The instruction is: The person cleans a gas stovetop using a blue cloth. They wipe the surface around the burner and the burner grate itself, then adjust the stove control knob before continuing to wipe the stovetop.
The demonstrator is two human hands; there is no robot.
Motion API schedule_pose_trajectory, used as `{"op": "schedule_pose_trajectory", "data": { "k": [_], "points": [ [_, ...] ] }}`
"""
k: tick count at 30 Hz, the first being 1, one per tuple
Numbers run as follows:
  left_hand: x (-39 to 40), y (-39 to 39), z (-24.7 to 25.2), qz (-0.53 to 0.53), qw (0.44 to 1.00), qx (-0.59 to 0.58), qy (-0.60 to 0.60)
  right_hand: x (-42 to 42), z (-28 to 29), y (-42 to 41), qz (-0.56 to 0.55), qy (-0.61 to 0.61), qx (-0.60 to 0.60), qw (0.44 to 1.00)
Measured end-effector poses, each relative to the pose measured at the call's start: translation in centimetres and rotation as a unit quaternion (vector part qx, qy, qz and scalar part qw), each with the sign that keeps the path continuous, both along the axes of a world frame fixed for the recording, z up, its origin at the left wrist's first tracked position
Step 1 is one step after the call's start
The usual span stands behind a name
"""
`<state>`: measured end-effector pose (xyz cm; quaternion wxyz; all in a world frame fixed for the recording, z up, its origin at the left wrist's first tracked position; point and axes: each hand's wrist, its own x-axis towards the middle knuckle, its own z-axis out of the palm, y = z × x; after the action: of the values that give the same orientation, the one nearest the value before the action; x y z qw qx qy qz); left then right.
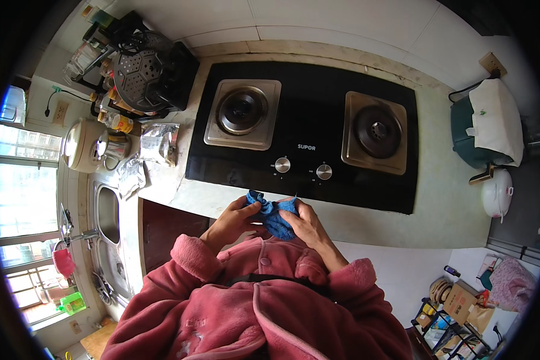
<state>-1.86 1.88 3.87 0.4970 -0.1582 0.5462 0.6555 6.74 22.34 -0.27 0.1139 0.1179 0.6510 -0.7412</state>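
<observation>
A crumpled blue cloth (pixel 279 225) is gripped between my two hands, just in front of the counter's front edge. My left hand (pixel 241 214) pinches its left side, thumb on top. On the other side, my right hand (pixel 303 220) has the cloth between thumb and fingers. Beyond them lies a black Supor gas cooktop (pixel 308 103) with a burner on each side. Two round metal knobs, the left knob (pixel 282 165) and the right knob (pixel 324 172), sit at its front. The burner tops carry no pots.
Left of the cooktop stand a perforated steamer plate (pixel 137 74), bottles, a metal pitcher (pixel 115 146), a rice cooker (pixel 78 146) and foil bags (pixel 159 143). A steel sink (pixel 109 213) is farther left. At right are a cloth-covered green appliance (pixel 465 128) and a white lidded pot (pixel 497 193).
</observation>
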Motion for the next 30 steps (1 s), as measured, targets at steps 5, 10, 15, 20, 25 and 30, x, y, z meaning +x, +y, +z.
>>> {"op": "schedule_pose_trajectory", "data": {
  "k": [5, 10, 15, 20, 25, 30],
  "points": [
    [0.9, 1.0, -0.5, 0.054, 0.998, 0.007, -0.040, -0.4, 1.5, 1.5, 0.009, -0.007, -0.071, 0.997],
    [1.3, 0.8, -2.1, 0.078, 0.991, 0.048, -0.096, -0.4, 1.5, 2.3, -0.016, 0.040, -0.068, 0.997],
    [2.0, 2.4, -2.7, 0.125, 0.978, 0.114, -0.121, -0.4, 1.1, 3.6, 0.022, 0.012, -0.083, 0.996],
    [2.9, 3.8, -1.6, 0.134, 0.984, 0.079, -0.089, -0.6, 1.4, 4.6, 0.034, 0.037, -0.108, 0.993],
    [3.6, 4.3, -2.1, 0.094, 0.991, 0.052, -0.083, -0.6, 1.9, 5.6, 0.066, 0.021, -0.156, 0.985],
    [4.2, 4.7, -2.0, 0.101, 0.990, 0.053, -0.088, -0.6, 2.0, 5.8, 0.080, 0.010, -0.186, 0.979]
  ]
}}
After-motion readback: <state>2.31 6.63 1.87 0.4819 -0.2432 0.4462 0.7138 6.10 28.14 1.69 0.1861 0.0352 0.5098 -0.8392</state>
